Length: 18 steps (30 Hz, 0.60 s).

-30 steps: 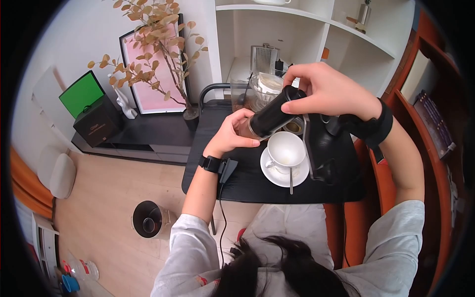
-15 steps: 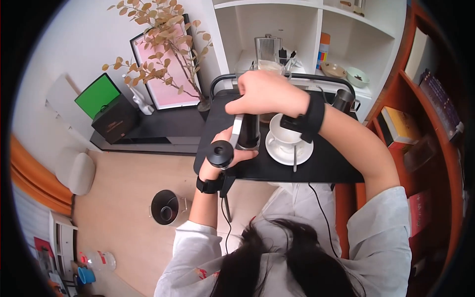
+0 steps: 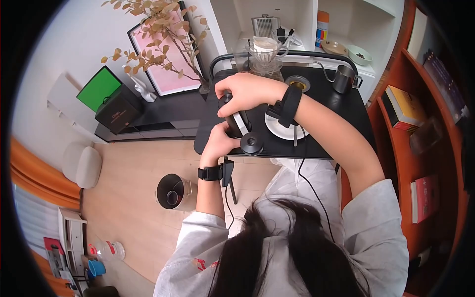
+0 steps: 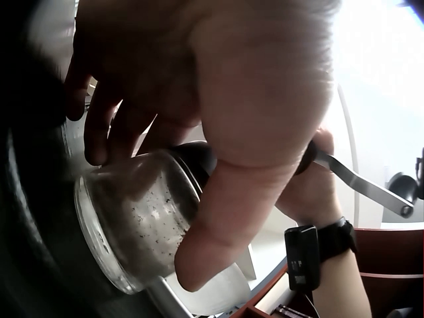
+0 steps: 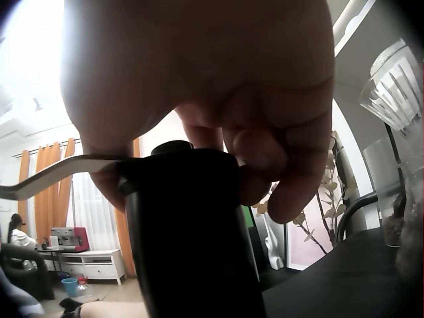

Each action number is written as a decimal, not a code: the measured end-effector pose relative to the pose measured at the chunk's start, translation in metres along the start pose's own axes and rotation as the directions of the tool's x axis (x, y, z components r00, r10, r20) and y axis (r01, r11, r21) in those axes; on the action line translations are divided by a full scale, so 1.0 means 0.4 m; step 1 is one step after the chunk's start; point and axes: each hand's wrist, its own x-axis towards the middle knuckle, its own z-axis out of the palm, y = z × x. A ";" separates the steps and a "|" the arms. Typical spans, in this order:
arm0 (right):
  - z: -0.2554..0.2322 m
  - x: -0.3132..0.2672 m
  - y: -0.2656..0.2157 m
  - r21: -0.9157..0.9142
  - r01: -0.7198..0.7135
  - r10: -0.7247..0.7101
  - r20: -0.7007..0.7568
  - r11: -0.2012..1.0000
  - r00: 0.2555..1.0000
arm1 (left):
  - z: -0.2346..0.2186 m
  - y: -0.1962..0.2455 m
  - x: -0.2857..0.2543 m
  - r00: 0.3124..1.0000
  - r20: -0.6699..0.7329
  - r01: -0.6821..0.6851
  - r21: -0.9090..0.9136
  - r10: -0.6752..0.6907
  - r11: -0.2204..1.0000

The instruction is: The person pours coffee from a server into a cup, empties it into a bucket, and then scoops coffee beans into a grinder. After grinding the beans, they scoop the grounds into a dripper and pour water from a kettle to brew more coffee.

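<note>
While over the table [image 3: 324, 111], grinder [image 5: 192, 225] in both hands [image 3: 217, 142] [image 3: 252, 92].

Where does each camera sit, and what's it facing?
Head: on the head, forward and down over the table; shows left hand, right hand, sleeves, hair.
Left wrist: faces the glass jar under that wrist's own palm and fingers; right hand and forearm behind.
Right wrist: faces the black grinder top under its palm and curled fingers, room beyond.
Shared: both wrist views, like head, show the metal crank.
</note>
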 end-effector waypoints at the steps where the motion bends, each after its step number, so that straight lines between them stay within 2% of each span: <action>1: -0.003 -0.001 0.004 0.021 0.018 -0.019 0.018 1.000 1.000 | 0.001 -0.018 0.008 1.000 -0.003 0.002 -0.014 -0.002 1.000; 3: -0.008 -0.007 0.012 0.065 0.056 -0.059 0.054 0.996 0.997 | 0.000 -0.045 0.014 0.999 0.007 0.039 -0.066 -0.038 0.997; 7: -0.013 -0.007 0.013 0.122 0.081 -0.092 0.088 0.989 0.992 | 0.002 -0.066 0.009 1.000 0.017 0.013 -0.161 -0.010 0.987; 10: -0.009 0.003 0.009 0.074 0.031 -0.038 0.087 0.997 0.996 | 0.008 -0.056 0.006 1.000 -0.002 0.029 -0.166 -0.029 0.986; 12: 0.005 0.005 -0.005 -0.031 -0.084 0.086 0.037 0.996 0.996 | 0.020 -0.038 -0.004 0.999 -0.032 -0.046 -0.194 0.040 0.980; 13: 0.013 0.005 -0.014 -0.082 -0.144 0.145 0.007 0.986 0.989 | 0.018 -0.020 -0.008 0.996 -0.060 -0.064 0.026 0.066 0.998; 14: 0.026 0.005 -0.017 -0.059 -0.178 0.176 -0.041 0.982 0.984 | 0.027 -0.087 0.015 0.995 -0.060 -0.076 0.042 0.078 0.996; 16: 0.068 0.011 -0.005 -0.007 -0.244 0.240 -0.137 0.970 0.961 | 0.038 -0.085 0.007 0.992 -0.109 -0.074 -0.088 0.064 0.993; 17: 0.087 0.017 0.006 0.042 -0.222 0.226 -0.177 0.974 0.958 | 0.043 -0.091 0.008 0.990 -0.126 -0.072 -0.104 0.059 0.992; 18: 0.109 0.019 0.016 0.200 -0.141 0.190 -0.249 0.970 0.950 | 0.047 -0.103 0.011 0.988 -0.143 -0.070 -0.121 0.053 0.990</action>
